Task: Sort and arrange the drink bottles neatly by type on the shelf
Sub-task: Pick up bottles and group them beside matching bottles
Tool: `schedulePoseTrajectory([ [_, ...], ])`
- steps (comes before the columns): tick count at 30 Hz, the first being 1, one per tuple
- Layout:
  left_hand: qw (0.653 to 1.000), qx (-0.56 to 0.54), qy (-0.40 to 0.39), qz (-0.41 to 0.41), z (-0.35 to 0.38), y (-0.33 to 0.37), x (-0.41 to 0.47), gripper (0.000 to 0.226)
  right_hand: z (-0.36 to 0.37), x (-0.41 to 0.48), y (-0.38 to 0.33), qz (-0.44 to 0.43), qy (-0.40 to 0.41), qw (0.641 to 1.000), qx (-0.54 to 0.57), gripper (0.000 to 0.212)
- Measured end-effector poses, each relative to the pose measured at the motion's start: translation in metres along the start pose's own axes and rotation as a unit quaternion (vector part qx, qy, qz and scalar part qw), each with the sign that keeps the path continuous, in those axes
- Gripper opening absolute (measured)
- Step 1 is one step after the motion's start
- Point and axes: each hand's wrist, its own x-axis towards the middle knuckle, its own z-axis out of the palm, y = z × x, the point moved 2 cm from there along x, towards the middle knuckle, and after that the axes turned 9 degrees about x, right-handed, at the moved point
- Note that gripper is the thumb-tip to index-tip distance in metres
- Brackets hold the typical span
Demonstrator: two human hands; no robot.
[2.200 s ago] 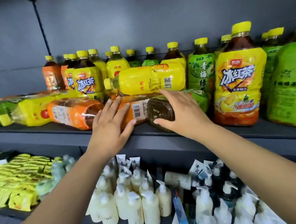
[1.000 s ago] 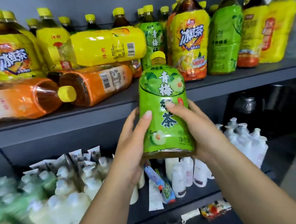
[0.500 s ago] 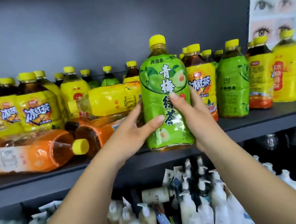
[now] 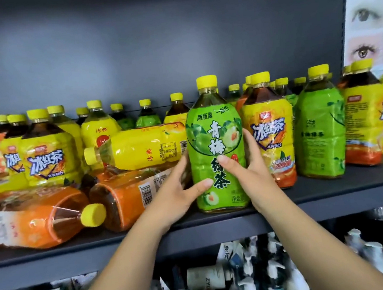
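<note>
You hold the green tea bottle (image 4: 216,147) with both hands. Your left hand (image 4: 179,193) wraps its left side and your right hand (image 4: 252,173) wraps its right side, with both thumbs on the front label. The bottle is upright, with its bottom at the front edge of the shelf (image 4: 332,191). Just to its left, a yellow bottle (image 4: 139,150) lies on top of an orange bottle (image 4: 125,199) that also lies on its side. Just to its right stands a red tea bottle (image 4: 270,131).
</note>
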Motion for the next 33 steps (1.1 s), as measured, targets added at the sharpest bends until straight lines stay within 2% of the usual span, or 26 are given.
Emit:
schedulePoseTrajectory([
  [4, 1.0, 0.017, 0.002, -0.001, 0.001, -0.001, 0.003, 0.086, -0.003, 0.0, 0.0, -0.027, -0.011, 0.999, -0.044, 0.076],
  [6, 0.996, 0.083, 0.01, 0.007, 0.001, 0.001, 0.0, 0.084, -0.003, 0.001, -0.001, -0.049, -0.015, 0.997, -0.063, 0.079],
  [9, 0.986, 0.152, 0.058, 0.026, -0.003, 0.006, -0.011, 0.058, -0.005, 0.003, -0.006, -0.083, -0.01, 0.992, -0.098, 0.082],
  [11, 0.974, 0.199, 0.092, 0.048, -0.014, 0.013, -0.023, 0.055, -0.004, 0.004, -0.016, -0.141, 0.011, 0.979, -0.145, 0.08],
  [15, 0.911, 0.352, 0.199, 0.08, -0.056, 0.032, -0.045, 0.059, 0.014, 0.006, -0.046, -0.297, 0.042, 0.924, -0.236, 0.069],
  [18, 0.873, 0.395, 0.266, 0.102, -0.087, 0.051, -0.057, 0.051, 0.036, 0.015, -0.059, -0.347, 0.08, 0.879, -0.317, 0.069],
  [19, 0.867, 0.406, 0.272, 0.096, -0.096, 0.055, -0.06, 0.047, 0.047, 0.017, -0.062, -0.355, 0.078, 0.865, -0.345, 0.069],
  [21, 0.851, 0.457, 0.251, 0.056, -0.11, 0.055, -0.059, 0.045, 0.073, 0.022, -0.066, -0.375, 0.023, 0.842, -0.388, 0.064],
  [22, 0.843, 0.488, 0.223, 0.031, -0.117, 0.052, -0.058, 0.05, 0.089, 0.027, -0.068, -0.359, -0.027, 0.842, -0.402, 0.062],
  [24, 0.824, 0.548, 0.14, -0.015, -0.127, 0.042, -0.057, 0.063, 0.122, 0.038, -0.067, -0.268, -0.143, 0.842, -0.447, 0.058],
  [27, 0.803, 0.587, 0.056, -0.087, -0.141, 0.027, -0.065, 0.058, 0.155, 0.065, -0.057, -0.1, -0.268, 0.817, -0.501, 0.06],
  [29, 0.809, 0.58, 0.049, -0.086, -0.151, 0.021, -0.07, 0.061, 0.165, 0.076, -0.054, -0.027, -0.297, 0.801, -0.519, 0.065],
  [33, 0.807, 0.588, 0.027, -0.048, -0.156, 0.017, -0.073, 0.077, 0.17, 0.084, -0.048, 0.038, -0.333, 0.763, -0.553, 0.079],
])
